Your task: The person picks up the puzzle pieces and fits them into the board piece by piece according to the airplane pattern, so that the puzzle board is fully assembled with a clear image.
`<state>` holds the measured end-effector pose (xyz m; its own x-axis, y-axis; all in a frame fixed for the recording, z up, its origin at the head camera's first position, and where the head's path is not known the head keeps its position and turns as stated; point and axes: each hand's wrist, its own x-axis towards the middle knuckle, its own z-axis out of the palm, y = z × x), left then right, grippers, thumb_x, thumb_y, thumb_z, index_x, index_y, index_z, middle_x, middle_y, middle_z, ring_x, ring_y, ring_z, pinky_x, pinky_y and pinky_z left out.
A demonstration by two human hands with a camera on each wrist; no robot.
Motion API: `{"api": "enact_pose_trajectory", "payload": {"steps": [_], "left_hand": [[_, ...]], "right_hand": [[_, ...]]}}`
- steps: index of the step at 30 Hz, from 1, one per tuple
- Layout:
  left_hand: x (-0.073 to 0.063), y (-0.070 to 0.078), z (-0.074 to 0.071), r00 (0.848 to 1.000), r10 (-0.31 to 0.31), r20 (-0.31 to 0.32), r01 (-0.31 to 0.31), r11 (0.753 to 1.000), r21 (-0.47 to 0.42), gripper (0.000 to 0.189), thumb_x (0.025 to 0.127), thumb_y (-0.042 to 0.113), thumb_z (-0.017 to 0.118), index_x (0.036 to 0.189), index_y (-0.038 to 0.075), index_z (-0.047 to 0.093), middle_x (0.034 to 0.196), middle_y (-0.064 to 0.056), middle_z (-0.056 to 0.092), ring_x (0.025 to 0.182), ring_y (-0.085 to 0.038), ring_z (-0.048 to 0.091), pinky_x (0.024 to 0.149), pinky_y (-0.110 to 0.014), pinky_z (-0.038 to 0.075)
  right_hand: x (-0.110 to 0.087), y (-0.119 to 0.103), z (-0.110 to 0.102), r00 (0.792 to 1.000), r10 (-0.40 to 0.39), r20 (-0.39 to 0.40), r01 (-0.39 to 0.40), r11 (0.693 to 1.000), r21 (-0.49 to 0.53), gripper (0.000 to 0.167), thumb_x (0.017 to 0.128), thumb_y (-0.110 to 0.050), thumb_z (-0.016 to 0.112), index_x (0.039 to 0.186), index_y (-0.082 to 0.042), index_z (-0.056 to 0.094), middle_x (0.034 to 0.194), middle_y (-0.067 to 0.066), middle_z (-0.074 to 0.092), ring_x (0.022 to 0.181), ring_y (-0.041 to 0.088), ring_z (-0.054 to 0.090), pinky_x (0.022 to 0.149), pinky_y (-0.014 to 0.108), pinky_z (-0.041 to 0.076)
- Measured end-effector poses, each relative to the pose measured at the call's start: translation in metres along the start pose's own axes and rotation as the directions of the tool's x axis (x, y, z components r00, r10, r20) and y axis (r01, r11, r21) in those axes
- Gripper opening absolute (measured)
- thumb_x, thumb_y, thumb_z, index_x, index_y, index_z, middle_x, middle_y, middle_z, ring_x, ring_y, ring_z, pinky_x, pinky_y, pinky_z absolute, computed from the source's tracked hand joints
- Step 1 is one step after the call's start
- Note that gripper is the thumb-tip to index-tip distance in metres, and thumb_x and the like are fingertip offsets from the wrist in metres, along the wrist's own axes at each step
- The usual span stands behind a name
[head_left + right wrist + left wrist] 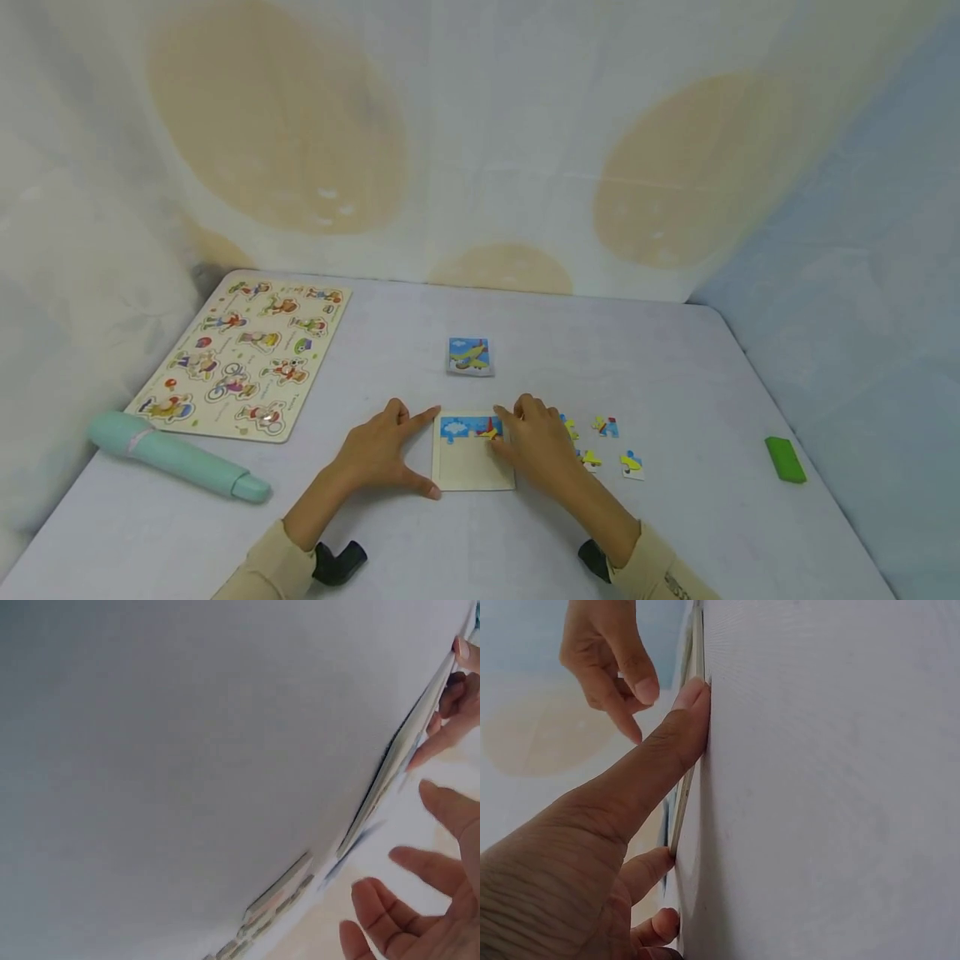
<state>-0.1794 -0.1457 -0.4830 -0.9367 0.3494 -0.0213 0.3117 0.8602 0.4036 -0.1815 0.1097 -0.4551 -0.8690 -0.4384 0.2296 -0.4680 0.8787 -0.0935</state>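
A small square puzzle board (474, 468) lies flat, its top strip filled with joined puzzle pieces (455, 428) of blue sky, a white cloud and a red tail. My left hand (382, 450) touches the board's left side, thumb at the lower corner and index finger at the upper, spread apart. Over the board's upper right hovers my right hand (543, 446), its fingers (427, 866) apart with nothing between them in the right wrist view. Loose puzzle pieces (632, 465) lie just right of that hand, some partly hidden by it.
Behind the board sits a small airplane picture block (470, 357). A large figure puzzle board (247, 354) lies at the back left, with a mint-green wand-shaped object (183, 458) before it. Near the right edge is a green block (785, 460). Cloth walls surround the table.
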Motion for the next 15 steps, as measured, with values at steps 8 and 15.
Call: {"api": "enact_pose_trajectory", "payload": {"steps": [8, 15], "left_hand": [[-0.001, 0.001, -0.001, 1.0, 0.002, -0.001, -0.002, 1.0, -0.012, 0.112, 0.05, 0.072, 0.086, 0.146, 0.028, 0.05, 0.097, 0.0, 0.037, 0.072, -0.014, 0.038, 0.055, -0.026, 0.031], [0.0, 0.001, 0.0, 1.0, -0.006, 0.005, 0.006, 1.0, 0.0, 0.112, 0.05, 0.072, 0.086, 0.147, 0.029, 0.05, 0.097, -0.001, 0.037, 0.073, -0.014, 0.038, 0.055, -0.026, 0.031]], "right_hand": [[-0.019, -0.001, 0.0, 0.985, -0.065, 0.161, 0.074, 0.996, -0.049, 0.054, 0.089, -0.054, 0.068, 0.126, -0.015, 0.07, 0.111, 0.014, 0.053, 0.103, 0.027, 0.049, 0.087, 0.048, 0.046], [-0.018, -0.005, -0.003, 0.984, -0.043, 0.174, 0.054, 0.997, -0.055, 0.053, 0.089, -0.055, 0.066, 0.126, -0.016, 0.07, 0.106, 0.015, 0.052, 0.096, 0.027, 0.047, 0.081, 0.046, 0.046]]}}
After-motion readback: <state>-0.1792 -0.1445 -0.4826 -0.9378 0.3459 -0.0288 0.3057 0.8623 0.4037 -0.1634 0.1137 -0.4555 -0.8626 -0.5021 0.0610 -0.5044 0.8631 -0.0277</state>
